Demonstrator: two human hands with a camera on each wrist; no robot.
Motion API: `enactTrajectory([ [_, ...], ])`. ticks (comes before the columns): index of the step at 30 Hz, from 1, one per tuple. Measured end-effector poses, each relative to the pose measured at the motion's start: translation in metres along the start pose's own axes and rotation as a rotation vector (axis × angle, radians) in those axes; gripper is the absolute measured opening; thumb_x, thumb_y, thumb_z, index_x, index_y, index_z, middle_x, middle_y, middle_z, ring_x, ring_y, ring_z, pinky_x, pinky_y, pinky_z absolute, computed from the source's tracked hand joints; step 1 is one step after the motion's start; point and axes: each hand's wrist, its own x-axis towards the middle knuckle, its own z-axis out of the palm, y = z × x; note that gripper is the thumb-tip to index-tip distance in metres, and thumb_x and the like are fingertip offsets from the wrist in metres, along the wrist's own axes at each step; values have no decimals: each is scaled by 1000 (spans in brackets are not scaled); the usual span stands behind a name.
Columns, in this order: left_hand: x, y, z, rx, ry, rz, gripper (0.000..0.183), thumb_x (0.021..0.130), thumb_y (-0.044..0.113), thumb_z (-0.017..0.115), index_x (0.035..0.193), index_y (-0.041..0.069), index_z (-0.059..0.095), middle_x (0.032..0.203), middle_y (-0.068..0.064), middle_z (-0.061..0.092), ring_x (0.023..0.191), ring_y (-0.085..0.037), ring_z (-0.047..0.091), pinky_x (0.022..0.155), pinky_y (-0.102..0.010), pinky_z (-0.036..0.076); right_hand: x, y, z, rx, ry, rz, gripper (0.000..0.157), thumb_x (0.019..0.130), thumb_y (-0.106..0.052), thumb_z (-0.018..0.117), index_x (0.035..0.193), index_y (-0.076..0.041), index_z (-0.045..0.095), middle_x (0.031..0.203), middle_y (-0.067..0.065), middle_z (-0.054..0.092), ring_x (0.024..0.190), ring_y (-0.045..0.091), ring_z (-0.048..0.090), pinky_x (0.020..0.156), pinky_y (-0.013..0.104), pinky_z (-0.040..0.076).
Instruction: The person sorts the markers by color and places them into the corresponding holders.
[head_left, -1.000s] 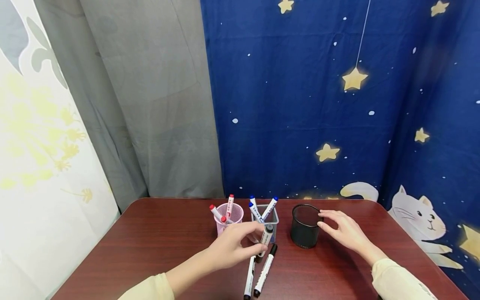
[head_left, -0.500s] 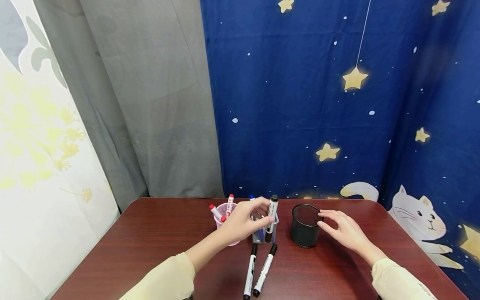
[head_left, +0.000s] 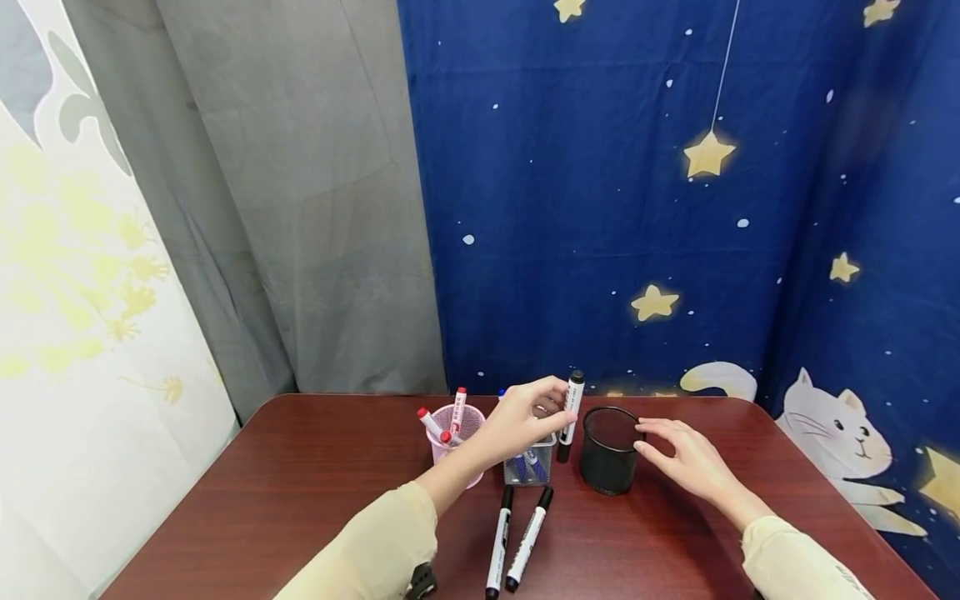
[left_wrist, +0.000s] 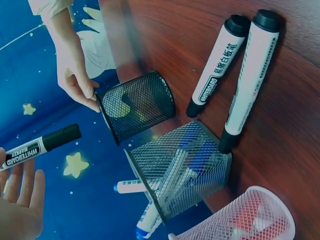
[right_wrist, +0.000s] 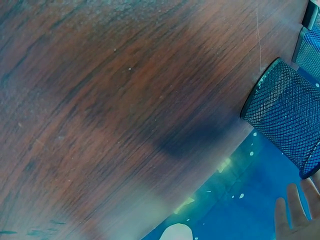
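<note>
My left hand (head_left: 525,421) pinches a white whiteboard marker (head_left: 572,412) by its upper part, between thumb and fingers. The marker is nearly upright, with a black cap end (left_wrist: 61,137) pointing down, just left of the black mesh pen cup (head_left: 609,468). That cup stands upright, and nothing shows inside it. My right hand (head_left: 686,457) touches the right side of its rim with extended thumb and fingers. In the right wrist view, the fingers (right_wrist: 296,210) look straight and spread. Two more black-capped whiteboard markers (head_left: 499,542) (head_left: 529,538) lie side by side in front.
A grey square mesh pen holder (left_wrist: 190,167) with several blue-capped markers stands left of the black cup. Beside it is a pink mesh cup (head_left: 442,452) holding red-capped markers. Curtains (head_left: 570,208) hang behind the reddish-brown wooden table (head_left: 322,475).
My left hand has lifted the marker off the front of the table and carried it up and to the right, toward the black cup. My right hand stays at the rim.
</note>
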Motion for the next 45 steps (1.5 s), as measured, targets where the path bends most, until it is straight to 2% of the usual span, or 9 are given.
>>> enactTrajectory([
  [5,10,-10,11,14,14,-30,21,80,11,64,99,3,58,86,-5,61,76,-7,58,68,-19,46,0,1,0,-2,-1,9,31,80,-28,65,104,-9,64,108,10,59,99,27,52,77,46,40],
  [11,21,-14,21,30,14,-85,25,82,15,63,104,4,58,89,-5,61,77,-7,58,70,-20,45,0,2,1,-2,6,6,31,79,-29,65,104,-10,64,107,7,59,99,25,52,76,45,40],
  [23,38,-24,32,-5,61,-151,24,82,17,63,103,7,58,88,-1,61,76,-6,59,66,-18,45,0,0,1,1,-11,15,32,80,-30,65,104,-10,64,108,7,59,100,25,52,78,45,40],
  [37,56,-23,47,-10,82,-209,25,82,15,63,104,6,59,89,-2,62,74,-7,59,62,-18,45,-1,-1,-3,-1,6,1,29,79,-25,66,102,-8,65,106,9,60,98,27,53,77,45,40],
  [45,59,-27,57,-5,72,-224,23,82,16,63,104,8,59,87,2,62,73,-4,58,61,-17,45,1,-1,-1,4,4,-3,30,79,-27,66,102,-8,65,107,8,60,98,26,52,76,45,40],
])
